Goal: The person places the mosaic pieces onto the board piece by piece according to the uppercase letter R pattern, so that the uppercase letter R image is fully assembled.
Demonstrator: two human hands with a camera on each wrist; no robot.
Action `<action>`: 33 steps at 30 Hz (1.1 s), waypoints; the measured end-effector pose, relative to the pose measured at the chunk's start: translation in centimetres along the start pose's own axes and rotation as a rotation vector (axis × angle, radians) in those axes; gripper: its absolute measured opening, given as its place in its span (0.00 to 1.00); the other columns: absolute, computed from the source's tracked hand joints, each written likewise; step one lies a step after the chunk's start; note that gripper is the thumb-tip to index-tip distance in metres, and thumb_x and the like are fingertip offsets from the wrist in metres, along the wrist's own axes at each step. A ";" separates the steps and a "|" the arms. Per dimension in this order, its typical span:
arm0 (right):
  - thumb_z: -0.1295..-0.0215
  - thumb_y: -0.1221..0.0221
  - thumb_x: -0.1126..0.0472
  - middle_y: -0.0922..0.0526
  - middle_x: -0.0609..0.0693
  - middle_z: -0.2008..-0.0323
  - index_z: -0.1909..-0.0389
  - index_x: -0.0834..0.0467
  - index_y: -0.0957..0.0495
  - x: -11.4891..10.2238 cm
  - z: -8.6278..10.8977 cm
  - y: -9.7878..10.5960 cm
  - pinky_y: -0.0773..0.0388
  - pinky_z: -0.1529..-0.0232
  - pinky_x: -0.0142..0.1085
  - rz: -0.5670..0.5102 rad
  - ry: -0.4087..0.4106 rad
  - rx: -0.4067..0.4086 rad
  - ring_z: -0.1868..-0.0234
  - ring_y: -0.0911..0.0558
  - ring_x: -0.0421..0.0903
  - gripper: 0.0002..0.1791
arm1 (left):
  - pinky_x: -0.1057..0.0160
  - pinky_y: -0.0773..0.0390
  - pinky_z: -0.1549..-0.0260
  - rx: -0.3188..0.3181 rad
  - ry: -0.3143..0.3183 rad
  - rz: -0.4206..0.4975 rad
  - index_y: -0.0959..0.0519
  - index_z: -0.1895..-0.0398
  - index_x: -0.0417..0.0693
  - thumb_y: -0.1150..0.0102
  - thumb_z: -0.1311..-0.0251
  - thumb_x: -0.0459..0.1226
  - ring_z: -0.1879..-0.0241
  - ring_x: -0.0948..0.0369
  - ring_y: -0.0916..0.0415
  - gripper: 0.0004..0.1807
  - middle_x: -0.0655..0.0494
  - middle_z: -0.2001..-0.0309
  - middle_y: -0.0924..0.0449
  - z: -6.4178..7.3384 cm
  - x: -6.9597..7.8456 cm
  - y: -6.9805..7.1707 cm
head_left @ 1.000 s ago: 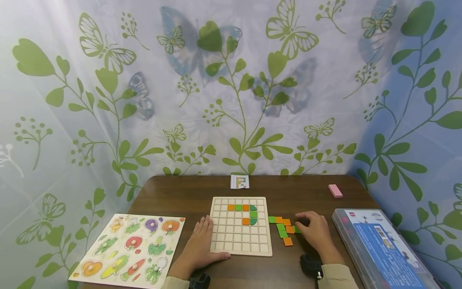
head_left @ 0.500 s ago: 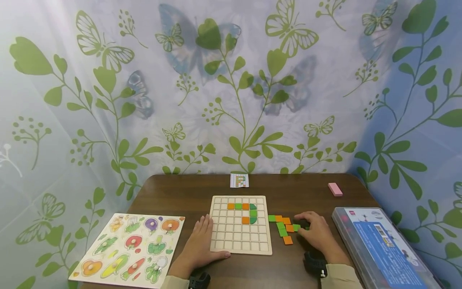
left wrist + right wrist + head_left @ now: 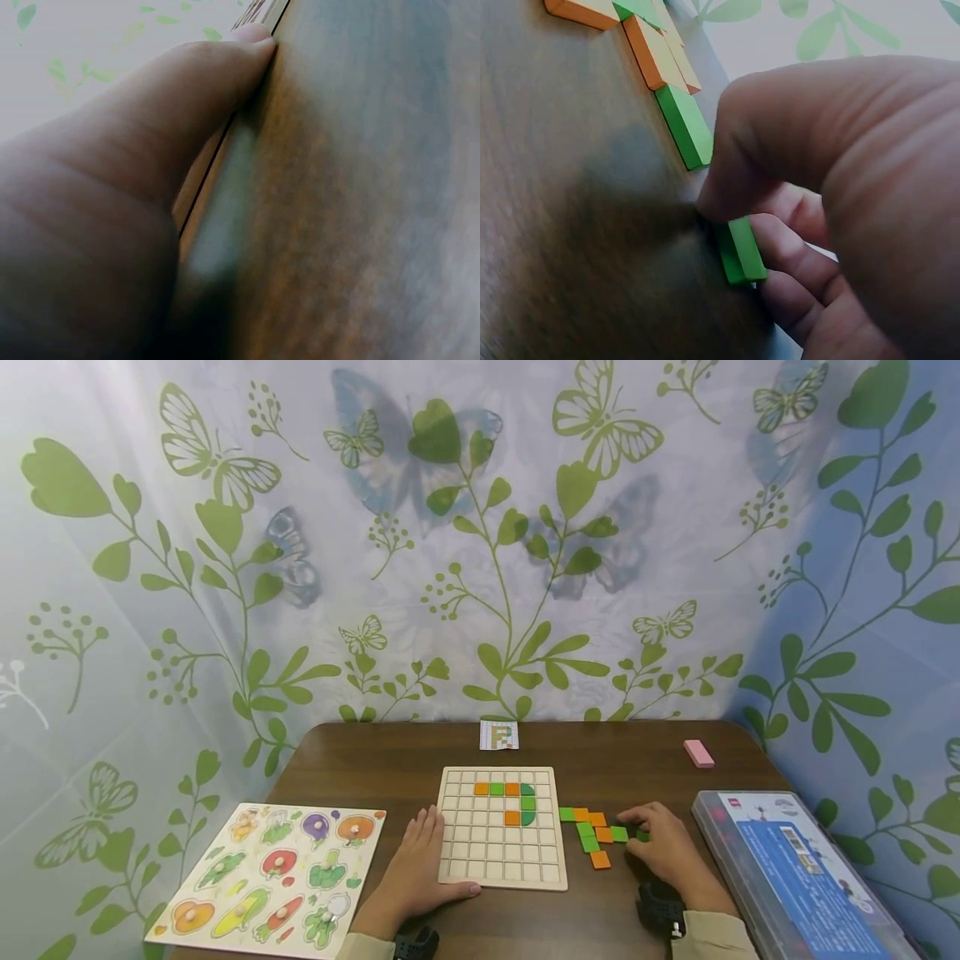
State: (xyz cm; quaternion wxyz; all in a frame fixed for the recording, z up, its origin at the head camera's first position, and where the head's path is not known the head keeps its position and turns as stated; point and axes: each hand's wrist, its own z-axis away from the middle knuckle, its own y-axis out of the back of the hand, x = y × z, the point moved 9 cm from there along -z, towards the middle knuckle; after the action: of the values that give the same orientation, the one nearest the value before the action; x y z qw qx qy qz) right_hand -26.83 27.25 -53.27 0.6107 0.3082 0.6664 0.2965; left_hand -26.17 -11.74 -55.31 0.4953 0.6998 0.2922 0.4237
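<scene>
A pale wooden grid board (image 3: 502, 868) carries several orange and green tiles in its upper right part, two of them dark-green quarter rounds. My left hand (image 3: 412, 864) rests flat along the board's left edge, fingers stretched forward and thumb at the near edge; the left wrist view shows its thumb (image 3: 210, 75) against the board's side. Right of the board, my right hand (image 3: 660, 843) has its thumb and curled fingers around a green tile (image 3: 741, 251), close over the table. Another green tile (image 3: 684, 127) lies just beyond the thumb, at the end of the loose group.
Loose orange and green tiles (image 3: 587, 837) lie between board and right hand. A pattern card (image 3: 498, 736) lies behind the board. A vegetable peg puzzle (image 3: 240, 922) is at left, a plastic case (image 3: 802, 877) at right, a pink block (image 3: 698, 754) at back right.
My right hand has shifted slightly to the right, uncovering the green tile at the end of the loose group and another beneath its fingers. The left hand has stayed in place.
</scene>
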 end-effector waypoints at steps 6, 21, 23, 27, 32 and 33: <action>0.44 0.27 0.71 0.17 0.56 0.55 0.52 0.64 0.14 0.2 0.0 0.1 0.20 0.47 0.61 -0.005 -0.037 0.038 0.54 0.18 0.57 0.17 | 0.41 0.51 0.24 -0.009 -0.001 -0.006 0.47 0.20 0.25 0.42 0.48 0.80 0.21 0.36 0.54 0.74 0.28 0.20 0.50 0.0 0.1 0.1; 0.41 0.29 0.71 0.12 0.60 0.55 0.52 0.66 0.15 0.0 0.0 0.4 0.22 0.44 0.63 -0.020 -0.082 0.125 0.52 0.17 0.61 0.15 | 0.42 0.52 0.23 -0.019 0.016 -0.008 0.48 0.20 0.25 0.45 0.49 0.81 0.20 0.38 0.56 0.75 0.29 0.20 0.52 -0.1 -0.3 -0.2; 0.40 0.30 0.72 0.13 0.61 0.54 0.51 0.67 0.15 -0.1 0.0 0.5 0.22 0.44 0.63 -0.016 -0.086 0.135 0.52 0.17 0.62 0.15 | 0.42 0.52 0.23 -0.018 0.015 -0.007 0.48 0.20 0.25 0.45 0.48 0.81 0.20 0.38 0.56 0.75 0.29 0.20 0.52 -0.1 -0.3 -0.2; 0.39 0.30 0.72 0.14 0.64 0.53 0.51 0.67 0.14 -0.5 0.2 0.8 0.22 0.44 0.63 -0.003 -0.078 0.175 0.52 0.17 0.63 0.14 | 0.42 0.52 0.23 -0.016 0.015 -0.002 0.47 0.20 0.26 0.45 0.48 0.81 0.20 0.38 0.55 0.75 0.29 0.20 0.51 -0.1 -0.3 -0.2; 0.39 0.29 0.72 0.14 0.63 0.54 0.53 0.66 0.14 -1.2 0.4 0.9 0.20 0.46 0.62 0.001 -0.039 0.214 0.53 0.16 0.62 0.13 | 0.42 0.51 0.23 -0.015 0.018 0.010 0.46 0.20 0.26 0.44 0.49 0.81 0.20 0.38 0.54 0.75 0.30 0.20 0.51 0.0 -0.3 -0.2; 0.39 0.28 0.72 0.14 0.63 0.54 0.53 0.66 0.14 -1.4 0.4 0.9 0.20 0.46 0.62 -0.002 -0.032 0.218 0.54 0.16 0.61 0.13 | 0.42 0.51 0.23 -0.016 0.018 0.011 0.46 0.20 0.26 0.44 0.49 0.81 0.20 0.38 0.54 0.75 0.30 0.20 0.51 0.0 -0.3 -0.2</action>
State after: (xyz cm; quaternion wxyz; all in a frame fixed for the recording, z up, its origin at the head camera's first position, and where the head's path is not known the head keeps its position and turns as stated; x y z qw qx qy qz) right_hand -26.32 26.73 -51.74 0.5844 0.3768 0.6853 0.2164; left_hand -26.30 -11.95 -55.65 0.4959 0.6937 0.2892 0.4350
